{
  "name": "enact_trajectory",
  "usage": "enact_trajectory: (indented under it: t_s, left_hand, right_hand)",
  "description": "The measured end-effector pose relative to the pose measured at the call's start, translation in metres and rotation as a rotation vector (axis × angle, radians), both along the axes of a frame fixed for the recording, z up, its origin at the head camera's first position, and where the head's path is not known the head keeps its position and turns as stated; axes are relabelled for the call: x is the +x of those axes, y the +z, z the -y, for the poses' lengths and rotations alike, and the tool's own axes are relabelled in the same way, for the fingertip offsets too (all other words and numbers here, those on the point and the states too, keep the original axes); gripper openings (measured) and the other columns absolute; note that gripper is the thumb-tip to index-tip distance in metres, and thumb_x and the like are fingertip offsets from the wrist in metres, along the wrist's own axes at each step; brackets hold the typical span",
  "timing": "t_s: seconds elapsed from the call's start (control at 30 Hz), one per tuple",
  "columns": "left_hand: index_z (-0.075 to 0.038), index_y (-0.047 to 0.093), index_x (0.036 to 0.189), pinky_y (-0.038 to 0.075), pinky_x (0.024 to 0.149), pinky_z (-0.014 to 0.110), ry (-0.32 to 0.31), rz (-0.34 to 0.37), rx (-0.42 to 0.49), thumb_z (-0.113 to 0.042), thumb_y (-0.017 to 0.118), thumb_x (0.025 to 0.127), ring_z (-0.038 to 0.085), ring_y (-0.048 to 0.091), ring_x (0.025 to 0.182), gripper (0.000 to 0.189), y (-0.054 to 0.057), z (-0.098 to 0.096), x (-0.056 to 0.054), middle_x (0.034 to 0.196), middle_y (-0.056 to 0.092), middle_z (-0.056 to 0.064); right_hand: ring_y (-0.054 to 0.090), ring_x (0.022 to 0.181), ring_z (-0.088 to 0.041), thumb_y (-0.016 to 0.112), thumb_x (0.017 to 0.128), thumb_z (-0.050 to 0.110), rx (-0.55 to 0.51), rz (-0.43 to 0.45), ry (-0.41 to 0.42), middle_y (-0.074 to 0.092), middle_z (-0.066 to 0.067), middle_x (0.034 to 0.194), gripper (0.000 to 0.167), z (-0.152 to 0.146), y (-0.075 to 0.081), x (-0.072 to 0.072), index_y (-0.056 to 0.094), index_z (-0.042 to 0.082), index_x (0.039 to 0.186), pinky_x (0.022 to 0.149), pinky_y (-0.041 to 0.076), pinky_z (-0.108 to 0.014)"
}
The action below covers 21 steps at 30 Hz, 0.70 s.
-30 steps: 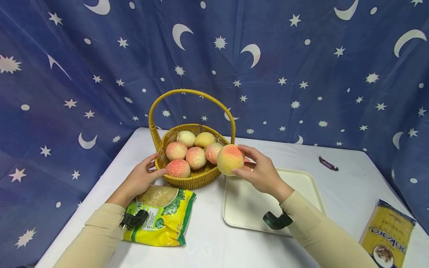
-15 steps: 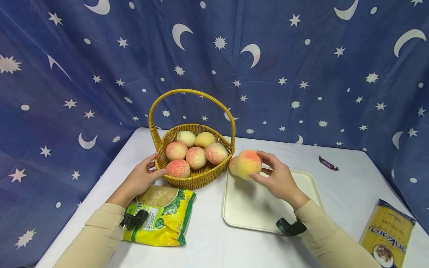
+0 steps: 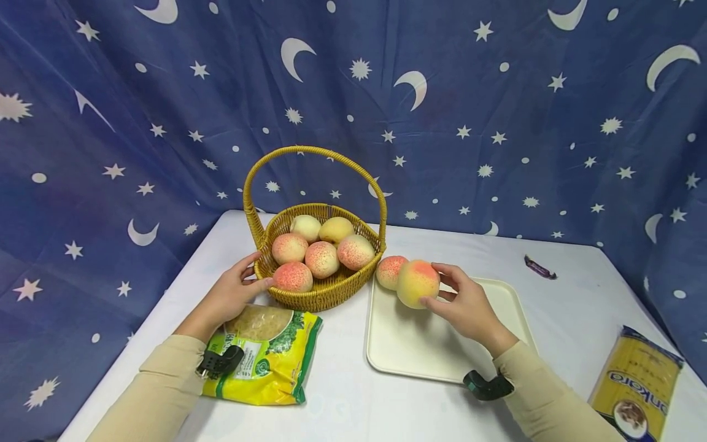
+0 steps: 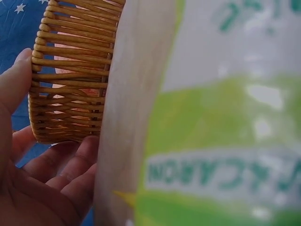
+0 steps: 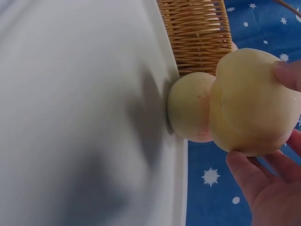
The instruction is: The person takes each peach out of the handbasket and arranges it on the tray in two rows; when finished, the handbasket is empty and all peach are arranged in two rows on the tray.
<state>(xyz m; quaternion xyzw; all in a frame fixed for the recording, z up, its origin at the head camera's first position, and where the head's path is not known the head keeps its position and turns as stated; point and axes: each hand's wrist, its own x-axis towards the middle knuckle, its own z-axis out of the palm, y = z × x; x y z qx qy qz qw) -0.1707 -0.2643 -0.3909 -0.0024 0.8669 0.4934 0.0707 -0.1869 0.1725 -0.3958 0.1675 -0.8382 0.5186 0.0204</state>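
Note:
In the head view my right hand (image 3: 469, 307) grips a yellow peach with a red blush (image 3: 418, 284) above the cream tray (image 3: 442, 350). The right wrist view has the thumb and fingers round the sides of this peach (image 5: 254, 103), and the tray surface shows beneath. Another peach (image 3: 391, 272) sits on the tray's far left corner, close beside the held one. My left hand (image 3: 232, 298) holds the left end of a woven basket (image 3: 326, 299), thumb at its rim (image 4: 37, 70) and fingers along its outer side. Several peaches (image 3: 322, 259) lie inside the basket.
A yellow-green food bag (image 3: 276, 368) lies under my left wrist, in front of the basket. A small purple-wrapped candy (image 3: 540, 267) is at the back right of the white table. A yellow packet (image 3: 635, 387) lies at the right edge. A blue curtain (image 3: 353, 92) hangs behind.
My right hand has carried the peach rightward and down from beside the basket to over the tray, uncovering the peach in the tray's corner. The left hand stays at the basket.

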Motion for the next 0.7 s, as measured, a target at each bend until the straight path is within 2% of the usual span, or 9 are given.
enact_trajectory:
  t_s: [0.47,0.7]
  left_hand:
    - [-0.006,0.013,0.162,0.038,0.108,0.056,-0.005,-0.001,-0.018,-0.039,0.065,0.099,0.046,0.032,0.141,0.088,0.003,-0.001,0.0,0.156,0.027,0.031]
    - [-0.006,0.012,0.162,0.038,0.108,0.056,-0.008,0.007,-0.011,-0.038,0.065,0.099,0.045,0.032,0.142,0.087,0.003,-0.001,0.0,0.157,0.027,0.031]
  right_hand:
    - [0.059,0.122,-0.033,0.087,0.079,0.01,0.026,-0.013,0.07,0.057,-0.017,0.136,0.064,0.012,-0.008,0.009,0.055,-0.002,0.133,0.092,0.053,-0.032]
    - [0.059,0.119,-0.032,0.087,0.077,0.005,0.005,0.001,0.117,0.059,-0.017,0.132,0.064,0.019,-0.012,0.01,0.056,-0.002,0.132,0.091,0.054,-0.03]
